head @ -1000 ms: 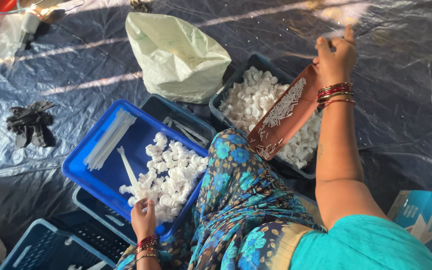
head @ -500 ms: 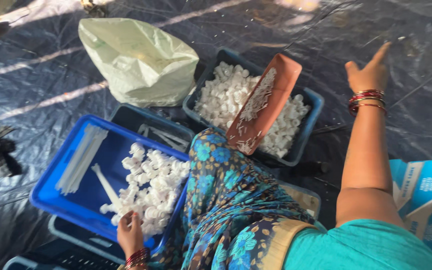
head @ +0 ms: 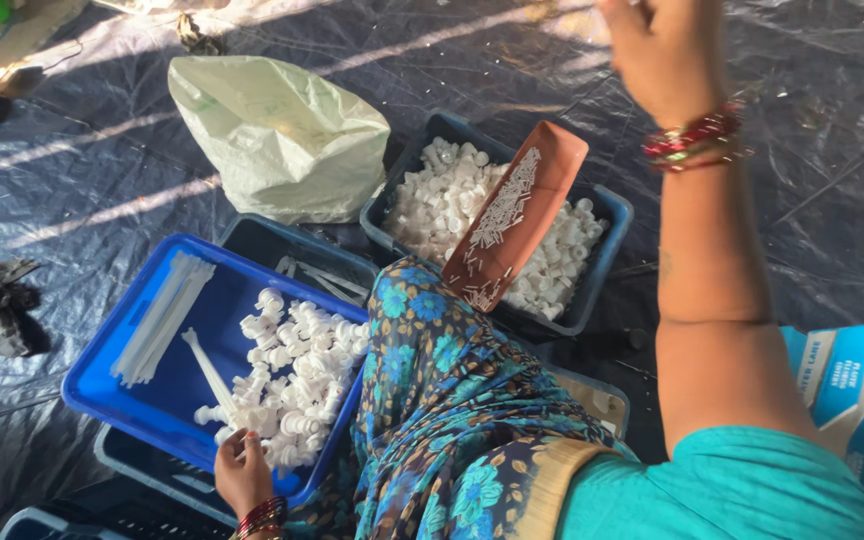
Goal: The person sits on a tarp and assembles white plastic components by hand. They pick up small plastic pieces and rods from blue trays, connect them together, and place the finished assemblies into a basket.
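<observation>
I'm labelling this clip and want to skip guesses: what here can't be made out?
Head view only:
- Right hand: blurred, fingers cut off by the top edge, so any hold is unclear.
- Left hand: fingertips hidden among white plastic parts in the blue tray.
- Small pieces on the brown tray: too tiny to identify.

You have one view only, from the camera on your head, so no second view overlaps it. It looks steeply down over your right shoulder and lap at the floor, which is covered by a dark plastic sheet (head: 102, 160). It sits close: your teal sleeve and floral-clothed knee fill the lower right. Your left hand (head: 242, 472) shows at the bottom edge by the blue tray (head: 142, 385), and your right hand (head: 657, 50) is cut off by the top edge. The far side of the frame reaches a pale green bag (head: 282, 135).
</observation>
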